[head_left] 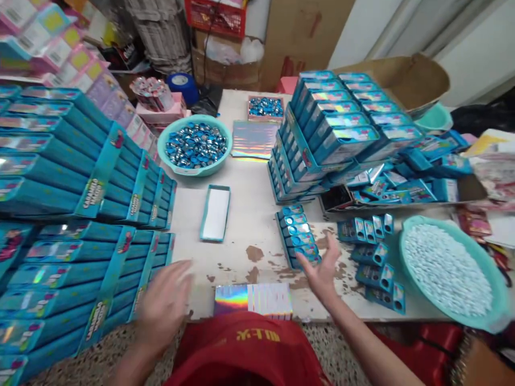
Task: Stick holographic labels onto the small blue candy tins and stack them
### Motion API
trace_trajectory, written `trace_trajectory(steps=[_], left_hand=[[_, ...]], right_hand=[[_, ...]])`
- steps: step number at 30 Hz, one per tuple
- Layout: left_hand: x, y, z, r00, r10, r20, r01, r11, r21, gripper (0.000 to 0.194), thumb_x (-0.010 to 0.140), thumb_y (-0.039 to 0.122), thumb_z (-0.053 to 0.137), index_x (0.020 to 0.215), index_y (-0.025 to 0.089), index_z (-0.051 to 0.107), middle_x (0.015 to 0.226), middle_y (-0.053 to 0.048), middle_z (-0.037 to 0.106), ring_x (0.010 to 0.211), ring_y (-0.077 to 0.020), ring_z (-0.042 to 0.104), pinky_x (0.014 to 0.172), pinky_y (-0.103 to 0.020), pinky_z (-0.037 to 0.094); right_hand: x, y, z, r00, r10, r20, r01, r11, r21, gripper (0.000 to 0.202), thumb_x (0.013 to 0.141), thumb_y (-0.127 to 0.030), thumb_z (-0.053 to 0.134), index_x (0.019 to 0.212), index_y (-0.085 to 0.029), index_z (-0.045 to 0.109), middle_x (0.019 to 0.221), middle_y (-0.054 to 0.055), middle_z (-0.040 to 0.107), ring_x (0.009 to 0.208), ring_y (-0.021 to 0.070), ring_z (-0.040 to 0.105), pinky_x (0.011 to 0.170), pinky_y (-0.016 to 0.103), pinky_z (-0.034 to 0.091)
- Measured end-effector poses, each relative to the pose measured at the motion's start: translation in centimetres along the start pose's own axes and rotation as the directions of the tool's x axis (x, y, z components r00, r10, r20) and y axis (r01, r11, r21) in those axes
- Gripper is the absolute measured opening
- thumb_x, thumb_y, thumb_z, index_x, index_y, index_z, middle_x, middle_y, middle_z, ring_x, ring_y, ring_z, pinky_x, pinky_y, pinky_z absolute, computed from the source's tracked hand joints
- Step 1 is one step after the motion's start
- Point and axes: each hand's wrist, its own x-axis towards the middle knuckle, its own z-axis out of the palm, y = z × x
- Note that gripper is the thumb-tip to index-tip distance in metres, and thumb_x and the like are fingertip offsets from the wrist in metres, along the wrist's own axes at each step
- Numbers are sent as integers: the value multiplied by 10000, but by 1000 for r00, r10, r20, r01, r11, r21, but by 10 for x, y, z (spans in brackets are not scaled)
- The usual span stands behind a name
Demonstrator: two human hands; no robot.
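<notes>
Near the front edge of the worktop (249,214): left hand (163,305) blurred, fingers loosely spread, holding nothing, just left of the holographic card stack (253,298) lying at that edge. Right hand (322,268) open, fingers splayed, empty, touching or just short of the near end of a row of small blue boxes (298,236); cannot tell which. Toward the middle, an open blue tray (215,212). Close to the right edge, a teal basin of white pellets (446,268).
</notes>
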Motion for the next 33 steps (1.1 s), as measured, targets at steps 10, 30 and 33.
trace_trajectory(steps=[10, 30, 33], left_hand=[[18, -11, 153, 413, -123, 903, 8, 991, 132, 305, 665, 228, 570, 963, 192, 624, 890, -11, 659, 804, -176, 581, 658, -229, 400], [3, -8, 152, 639, -255, 725, 131, 966, 225, 208, 727, 233, 508, 773, 174, 702, 747, -10, 685, 729, -144, 574, 612, -217, 364], [0, -10, 152, 654, -284, 701, 135, 956, 262, 215, 731, 235, 505, 784, 177, 705, 747, -7, 686, 729, -144, 577, 602, -215, 359]], right_hand=[[-41, 71, 31, 930, 367, 6, -358, 902, 241, 1070, 505, -378, 771, 1352, -136, 164, 1323, 208, 388, 1139, 240, 504, 948, 376, 408], [-107, 20, 50, 833, -246, 496, 256, 965, 49, 285, 867, -324, 477, 1115, -222, 575, 957, 89, 560, 926, 231, 523, 834, 398, 448], [-114, 17, 61, 679, -264, 685, 389, 921, -30, 300, 852, -313, 521, 1114, -191, 599, 963, 111, 566, 885, 239, 524, 770, 373, 462]])
